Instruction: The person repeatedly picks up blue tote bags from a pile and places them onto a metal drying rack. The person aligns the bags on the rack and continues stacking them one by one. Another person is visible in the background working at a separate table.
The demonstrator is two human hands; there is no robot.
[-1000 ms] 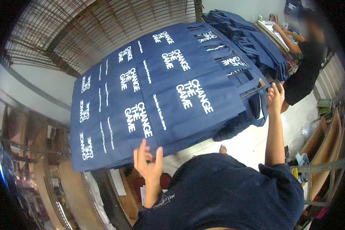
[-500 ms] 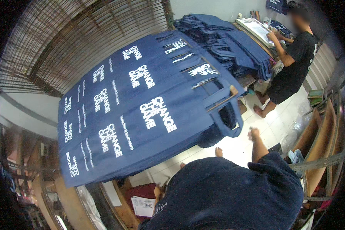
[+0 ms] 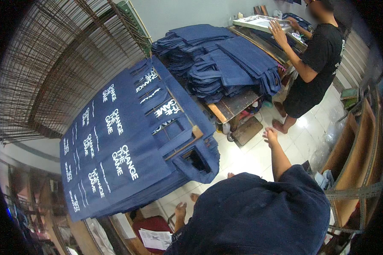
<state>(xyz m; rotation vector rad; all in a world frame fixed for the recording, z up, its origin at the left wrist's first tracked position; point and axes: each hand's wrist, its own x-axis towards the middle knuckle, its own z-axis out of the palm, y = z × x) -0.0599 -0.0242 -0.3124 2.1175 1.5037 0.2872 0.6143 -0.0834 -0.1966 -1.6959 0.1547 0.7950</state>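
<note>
My right hand (image 3: 270, 135) is held out over the floor, between the bag tables and the coworker. Its fingers are loosely bent and apart, with nothing in them. Lower down, my left hand (image 3: 181, 210) hangs beside the near edge of a thick stack of dark blue cloth bags (image 3: 127, 144) with white print. That hand is empty too, its fingers slightly curled and apart. Neither hand touches anything. Bag handles (image 3: 195, 163) hang off the stack's right end, the part closest to my right hand. Farther back lies a heaped pile of plain-looking blue bags (image 3: 225, 59) on a wooden table (image 3: 238, 106).
A coworker (image 3: 315, 63) in black stands at the back right, hands on a white-framed screen (image 3: 259, 22). Wooden boards (image 3: 353, 161) lean on a rack at right. A maroon seat (image 3: 151, 225) with papers (image 3: 155, 239) sits at lower left. Wire racks (image 3: 64, 63) rise behind the stack.
My view has turned and moved toward the right and back, so the bag stack sits farther left. My left hand has come more into sight. The coworker's screen has been tilted up.
</note>
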